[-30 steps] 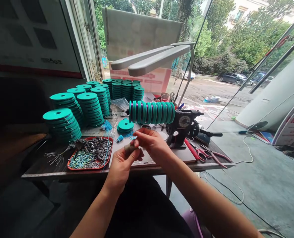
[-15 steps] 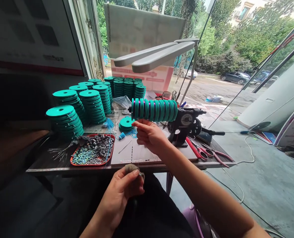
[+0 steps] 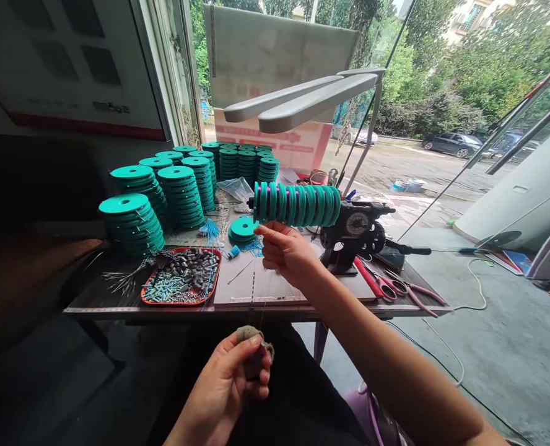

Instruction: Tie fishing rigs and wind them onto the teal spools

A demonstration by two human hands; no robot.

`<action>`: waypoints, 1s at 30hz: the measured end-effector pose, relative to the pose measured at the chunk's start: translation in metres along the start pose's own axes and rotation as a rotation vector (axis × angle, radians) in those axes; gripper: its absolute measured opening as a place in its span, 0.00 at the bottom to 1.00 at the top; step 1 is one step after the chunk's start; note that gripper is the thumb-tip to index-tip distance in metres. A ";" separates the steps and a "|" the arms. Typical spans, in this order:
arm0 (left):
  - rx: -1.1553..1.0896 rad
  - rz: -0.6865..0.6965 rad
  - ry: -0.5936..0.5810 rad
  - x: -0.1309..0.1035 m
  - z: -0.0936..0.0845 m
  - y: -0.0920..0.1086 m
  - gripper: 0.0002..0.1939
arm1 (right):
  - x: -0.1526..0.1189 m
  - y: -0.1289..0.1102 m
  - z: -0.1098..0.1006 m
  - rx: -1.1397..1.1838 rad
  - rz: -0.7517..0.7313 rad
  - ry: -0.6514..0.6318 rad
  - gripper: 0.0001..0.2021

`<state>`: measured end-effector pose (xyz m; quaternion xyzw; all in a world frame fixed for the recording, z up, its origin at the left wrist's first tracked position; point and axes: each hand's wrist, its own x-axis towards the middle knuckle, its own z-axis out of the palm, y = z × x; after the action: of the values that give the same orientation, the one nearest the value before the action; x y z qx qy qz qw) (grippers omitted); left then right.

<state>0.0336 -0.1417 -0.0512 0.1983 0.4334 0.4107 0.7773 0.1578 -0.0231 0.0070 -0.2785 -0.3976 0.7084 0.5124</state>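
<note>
A row of green foam spools [image 3: 298, 205] sits side by side on the shaft of a black hand-cranked winder [image 3: 356, 232]. My right hand [image 3: 287, 251] is just under the leftmost spools, its fingers curled and its index fingertip at their lower edge. What it pinches, if anything, is too small to make out. Low in front of the table edge, my left hand [image 3: 238, 371] is closed, thumb against fingers. Grey-brown cloth [image 3: 249, 333] covers its fingertips, and a barely visible thin line rises from there. A green spool [image 3: 243, 228] lies flat on the board behind my right hand.
Stacks of green spools [image 3: 182, 192] fill the table's left and back. A red tray [image 3: 217, 279] holds small dark and blue pieces. Scissors [image 3: 386, 288] and pink-handled pliers [image 3: 423, 297] lie at right. A lamp [image 3: 312, 102] hangs above. A white board [image 3: 279, 291] covers the table's middle.
My left hand has dropped a little, farther below the table edge. My right hand keeps its place under the spools. The whole view has shifted slightly.
</note>
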 end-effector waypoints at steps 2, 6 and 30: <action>-0.002 0.000 -0.007 -0.001 -0.001 -0.001 0.06 | 0.000 0.000 0.000 -0.002 -0.002 0.003 0.07; -0.033 -0.002 -0.014 -0.004 -0.002 -0.003 0.07 | 0.001 -0.001 0.000 0.003 -0.006 0.007 0.06; -0.125 -0.029 0.113 -0.012 -0.004 -0.008 0.12 | 0.002 -0.001 0.001 0.015 -0.017 0.010 0.08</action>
<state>0.0305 -0.1566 -0.0524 0.1195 0.4529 0.4364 0.7682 0.1565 -0.0212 0.0089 -0.2747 -0.3920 0.7058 0.5222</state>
